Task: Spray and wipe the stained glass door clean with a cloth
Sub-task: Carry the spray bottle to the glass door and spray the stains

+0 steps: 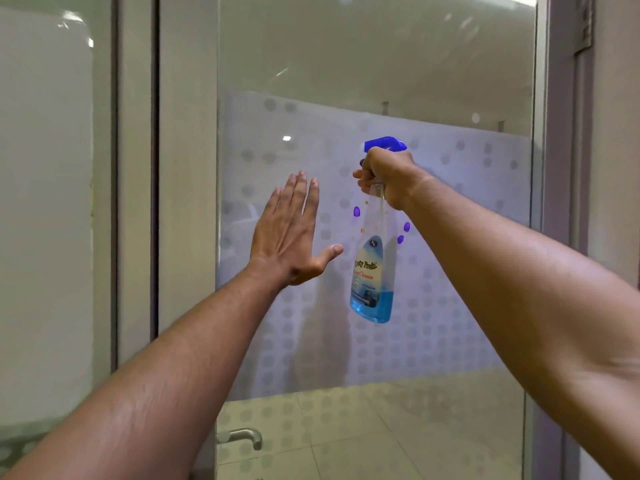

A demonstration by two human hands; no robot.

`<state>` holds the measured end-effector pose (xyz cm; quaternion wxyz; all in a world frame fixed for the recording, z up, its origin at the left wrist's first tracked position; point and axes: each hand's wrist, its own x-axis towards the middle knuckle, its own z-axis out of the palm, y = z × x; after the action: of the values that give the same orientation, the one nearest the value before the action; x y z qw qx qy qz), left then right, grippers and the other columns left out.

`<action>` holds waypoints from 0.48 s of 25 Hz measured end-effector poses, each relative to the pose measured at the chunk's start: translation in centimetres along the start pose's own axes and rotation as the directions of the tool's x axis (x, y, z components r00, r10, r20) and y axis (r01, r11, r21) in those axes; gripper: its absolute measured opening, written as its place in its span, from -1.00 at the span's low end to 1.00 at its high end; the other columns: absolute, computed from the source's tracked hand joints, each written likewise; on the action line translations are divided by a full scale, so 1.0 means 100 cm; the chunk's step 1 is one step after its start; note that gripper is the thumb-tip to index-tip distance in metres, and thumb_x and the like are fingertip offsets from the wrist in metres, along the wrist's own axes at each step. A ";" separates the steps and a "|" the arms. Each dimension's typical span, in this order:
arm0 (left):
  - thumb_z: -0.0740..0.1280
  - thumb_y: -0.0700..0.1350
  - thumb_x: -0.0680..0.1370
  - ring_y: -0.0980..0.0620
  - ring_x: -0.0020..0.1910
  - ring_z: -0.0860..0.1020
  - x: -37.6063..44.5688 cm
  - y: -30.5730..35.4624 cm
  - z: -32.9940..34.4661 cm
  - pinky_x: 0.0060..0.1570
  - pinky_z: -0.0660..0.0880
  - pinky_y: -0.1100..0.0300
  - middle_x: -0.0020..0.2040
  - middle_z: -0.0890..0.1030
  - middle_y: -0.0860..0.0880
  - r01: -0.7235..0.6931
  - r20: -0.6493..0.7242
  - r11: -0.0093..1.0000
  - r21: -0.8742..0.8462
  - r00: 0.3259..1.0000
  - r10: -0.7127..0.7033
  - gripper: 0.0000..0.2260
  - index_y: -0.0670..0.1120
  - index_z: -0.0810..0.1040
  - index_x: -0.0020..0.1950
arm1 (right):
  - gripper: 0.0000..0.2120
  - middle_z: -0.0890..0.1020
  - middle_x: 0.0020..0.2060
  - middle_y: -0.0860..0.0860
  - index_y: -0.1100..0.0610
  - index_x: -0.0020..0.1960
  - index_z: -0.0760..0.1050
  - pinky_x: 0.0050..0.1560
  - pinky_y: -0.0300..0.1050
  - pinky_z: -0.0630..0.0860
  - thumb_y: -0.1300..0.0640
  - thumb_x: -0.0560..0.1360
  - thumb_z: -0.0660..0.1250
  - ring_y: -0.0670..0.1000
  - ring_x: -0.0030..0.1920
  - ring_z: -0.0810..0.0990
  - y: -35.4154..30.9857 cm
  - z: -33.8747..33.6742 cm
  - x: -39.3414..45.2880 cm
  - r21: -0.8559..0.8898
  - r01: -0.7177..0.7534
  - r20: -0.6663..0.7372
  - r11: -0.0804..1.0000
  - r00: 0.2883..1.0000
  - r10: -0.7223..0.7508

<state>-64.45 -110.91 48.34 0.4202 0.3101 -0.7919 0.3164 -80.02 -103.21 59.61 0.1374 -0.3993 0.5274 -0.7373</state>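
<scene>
The glass door (450, 81) fills the middle of the view, with a frosted dotted band across its centre. Purple stains (356, 212) and small orange specks mark the glass beside the bottle. My right hand (388, 176) grips the neck of a clear spray bottle (372, 271) with a blue trigger head and a little blue liquid at the bottom, held up close to the glass. My left hand (291, 237) is flat, palm toward the glass and fingers up, just left of the bottle. No cloth is in view.
A metal door handle (242, 436) sticks out at the door's lower left edge. A pale door frame (187, 168) runs down the left and a grey frame (557, 133) down the right. Tiled floor shows through the lower glass.
</scene>
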 end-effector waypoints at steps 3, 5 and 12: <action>0.03 0.43 0.46 -0.14 0.59 -0.15 0.001 -0.002 0.001 0.56 -0.11 -0.05 0.61 -0.16 -0.20 -0.005 -0.003 1.000 -0.006 1.000 0.005 -0.05 -0.17 -0.19 0.59 | -0.60 0.59 -0.14 0.09 0.28 0.22 0.42 -0.27 -0.14 0.67 0.37 0.38 0.22 -0.04 -0.21 0.64 0.003 0.004 0.006 0.025 0.027 -0.069 0.999 0.997 -0.026; 0.03 0.42 0.46 -0.14 0.59 -0.15 0.002 -0.002 0.003 0.56 -0.10 -0.05 0.61 -0.16 -0.20 -0.011 -0.006 1.000 -0.010 1.000 0.011 -0.06 -0.17 -0.19 0.59 | -0.56 0.61 -0.12 0.10 0.28 0.25 0.40 -0.31 -0.17 0.66 0.37 0.37 0.22 -0.04 -0.20 0.65 0.002 -0.001 0.010 0.009 0.029 -0.086 1.000 0.996 -0.028; 0.00 0.42 0.46 -0.13 0.59 -0.16 0.002 0.005 0.008 0.55 -0.10 -0.06 0.61 -0.15 -0.21 -0.020 -0.006 1.000 -0.011 1.000 0.020 -0.06 -0.19 -0.19 0.59 | -0.64 0.63 -0.18 0.13 0.28 0.17 0.44 -0.36 -0.21 0.59 0.35 0.38 0.18 -0.02 -0.34 0.60 -0.009 -0.057 0.027 -0.029 0.047 -0.269 0.998 0.962 -0.053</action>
<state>-65.28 -111.29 48.07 0.4210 0.2989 -0.7955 0.3173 -85.71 -100.73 60.93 0.0414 -0.3101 0.5393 -0.7818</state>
